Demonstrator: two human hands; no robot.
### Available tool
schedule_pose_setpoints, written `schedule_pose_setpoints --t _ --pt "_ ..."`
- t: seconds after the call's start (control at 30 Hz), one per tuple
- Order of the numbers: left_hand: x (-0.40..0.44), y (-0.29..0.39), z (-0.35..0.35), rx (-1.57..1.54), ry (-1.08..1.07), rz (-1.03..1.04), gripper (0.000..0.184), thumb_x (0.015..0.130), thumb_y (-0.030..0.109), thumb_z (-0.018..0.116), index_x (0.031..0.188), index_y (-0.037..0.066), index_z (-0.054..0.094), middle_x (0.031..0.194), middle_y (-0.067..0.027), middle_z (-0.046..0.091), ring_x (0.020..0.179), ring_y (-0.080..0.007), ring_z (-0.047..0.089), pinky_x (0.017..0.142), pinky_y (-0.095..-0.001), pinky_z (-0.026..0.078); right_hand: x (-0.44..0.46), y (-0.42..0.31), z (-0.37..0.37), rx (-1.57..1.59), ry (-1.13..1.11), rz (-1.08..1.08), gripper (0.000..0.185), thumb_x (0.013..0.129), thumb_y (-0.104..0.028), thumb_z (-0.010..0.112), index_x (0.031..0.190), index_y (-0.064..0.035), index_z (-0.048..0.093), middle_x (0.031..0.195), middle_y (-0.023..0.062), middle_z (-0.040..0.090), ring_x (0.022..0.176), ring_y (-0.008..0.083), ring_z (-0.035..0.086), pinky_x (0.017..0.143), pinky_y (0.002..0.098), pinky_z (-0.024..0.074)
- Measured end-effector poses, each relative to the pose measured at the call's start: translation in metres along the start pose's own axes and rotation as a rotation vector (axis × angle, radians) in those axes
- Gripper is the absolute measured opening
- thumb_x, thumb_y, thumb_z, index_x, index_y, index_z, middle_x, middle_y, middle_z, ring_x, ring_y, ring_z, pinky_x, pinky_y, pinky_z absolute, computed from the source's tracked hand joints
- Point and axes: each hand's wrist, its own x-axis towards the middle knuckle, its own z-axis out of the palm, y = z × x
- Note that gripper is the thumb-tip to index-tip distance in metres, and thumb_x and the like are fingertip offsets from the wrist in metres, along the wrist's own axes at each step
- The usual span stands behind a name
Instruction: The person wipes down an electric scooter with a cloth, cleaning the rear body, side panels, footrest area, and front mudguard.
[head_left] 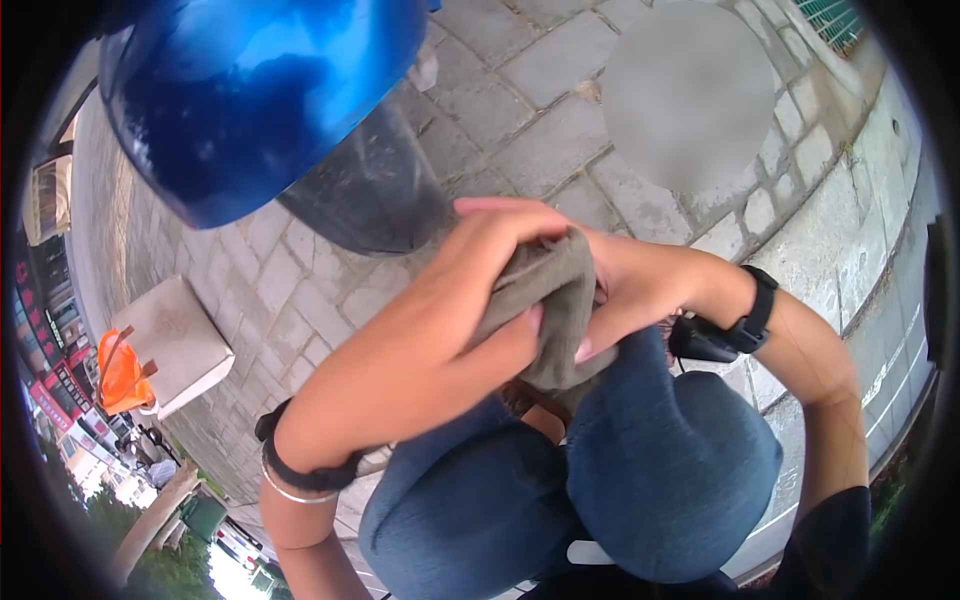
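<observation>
A crumpled grey-brown cloth (565, 310) is held between both hands, above the person's knees in blue trousers. My left hand (490, 290) wraps over the cloth from the left side, its thumb pressed on the front. From the right, my right hand (635, 290) grips the same cloth, thumb pointing down along its edge. The fingers behind the cloth are partly hidden. Black bands circle both wrists.
A shiny blue vehicle panel (270, 100) with a dark mudguard (370, 185) is at the upper left. A pale box (175, 340) and an orange bag (122, 375) stand on the paving at left. A kerb (850, 220) runs along the right.
</observation>
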Motion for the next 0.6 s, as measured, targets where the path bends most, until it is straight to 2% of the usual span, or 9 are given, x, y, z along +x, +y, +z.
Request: schedule_pose_setpoints --t 0.07,0.17,0.23,0.3,0.37,0.43,0.5,0.53,0.6 --pt "0.011 0.011 0.010 -0.101 0.064 -0.064 0.045 0.084 0.015 0.054 0.124 -0.004 0.042 0.120 -0.0175 0.045 0.113 -0.0235 0.046 0.096 -0.0308 0.034 -0.002 0.009 -0.012 0.365 -0.042 0.050 0.066 0.073 0.001 0.064 0.132 -0.0031 0.036 0.123 0.0106 0.050 0.116 0.0177 0.047 0.100 0.0337 0.0378" --pt "0.014 0.041 0.009 0.052 0.064 -0.021 0.043 0.085 0.011 0.051 0.125 -0.004 0.043 0.127 -0.0186 0.044 0.118 -0.0246 0.044 0.099 -0.0341 0.033 -0.008 0.009 -0.026 0.614 0.091 0.057 0.063 0.072 0.003 0.058 0.131 -0.0024 0.038 0.121 0.0110 0.051 0.115 0.0186 0.049 0.099 0.0317 0.0382" --pt "0.007 0.059 -0.002 0.747 0.103 0.037 0.038 0.088 0.011 0.045 0.122 -0.005 0.047 0.124 -0.0186 0.049 0.113 -0.0236 0.049 0.094 -0.0334 0.037 -0.012 0.024 -0.044 0.572 0.178 0.031 0.055 0.074 0.000 0.052 0.128 -0.0045 0.043 0.118 0.0095 0.053 0.110 0.0178 0.052 0.097 0.0335 0.0402" --pt "-0.001 0.073 -0.017 0.608 0.270 0.108 0.035 0.092 0.014 0.037 0.117 -0.005 0.052 0.114 -0.0169 0.056 0.104 -0.0210 0.054 0.087 -0.0285 0.040 -0.013 0.043 -0.069 0.674 0.445 0.103 0.045 0.076 -0.008 0.051 0.121 -0.0066 0.050 0.116 0.0084 0.055 0.104 0.0188 0.056 0.095 0.0395 0.0422" --pt "-0.018 0.092 -0.029 0.370 0.462 -0.029 0.038 0.095 0.021 0.033 0.112 -0.005 0.054 0.104 -0.0147 0.060 0.090 -0.0161 0.058 0.077 -0.0232 0.040 -0.011 0.055 -0.094 0.719 0.450 0.072 0.038 0.078 -0.014 0.053 0.115 -0.0085 0.054 0.116 0.0069 0.055 0.106 0.0205 0.054 0.094 0.0462 0.0421" --pt "-0.027 0.091 -0.051 0.545 0.699 -0.027 0.035 0.097 0.020 0.033 0.105 -0.005 0.057 0.097 -0.0128 0.060 0.076 -0.0109 0.055 0.069 -0.0188 0.038 -0.002 0.037 -0.101 0.759 0.557 -0.035 0.037 0.079 -0.016 0.055 0.115 -0.0086 0.053 0.116 0.0071 0.055 0.109 0.0234 0.052 0.094 0.0486 0.0416" --pt "-0.006 0.075 -0.075 0.231 1.380 0.074 0.032 0.096 0.017 0.036 0.097 -0.007 0.057 0.081 -0.0097 0.054 0.062 -0.0091 0.044 0.060 -0.0176 0.033 0.014 0.022 -0.110 0.723 0.486 -0.033 0.040 0.081 -0.020 0.057 0.118 -0.0085 0.050 0.118 0.0076 0.054 0.111 0.0254 0.050 0.094 0.0499 0.0413" --pt "0.003 0.073 -0.078 0.228 1.387 0.068 0.032 0.096 0.017 0.036 0.097 -0.007 0.057 0.081 -0.0097 0.054 0.062 -0.0091 0.044 0.060 -0.0176 0.033 0.029 0.014 -0.109 0.632 0.506 -0.027 0.041 0.081 -0.021 0.059 0.119 -0.0081 0.049 0.119 0.0082 0.053 0.112 0.0260 0.050 0.094 0.0499 0.0414" --pt "0.014 0.074 -0.080 0.524 1.306 0.262 0.022 0.089 0.013 0.040 0.081 0.001 0.057 0.065 -0.0011 0.045 0.058 -0.0105 0.045 0.051 -0.0196 0.033 0.064 0.006 -0.100 0.444 0.588 -0.093 0.046 0.080 -0.023 0.065 0.120 -0.0072 0.048 0.119 0.0083 0.053 0.111 0.0267 0.051 0.092 0.0477 0.0431"
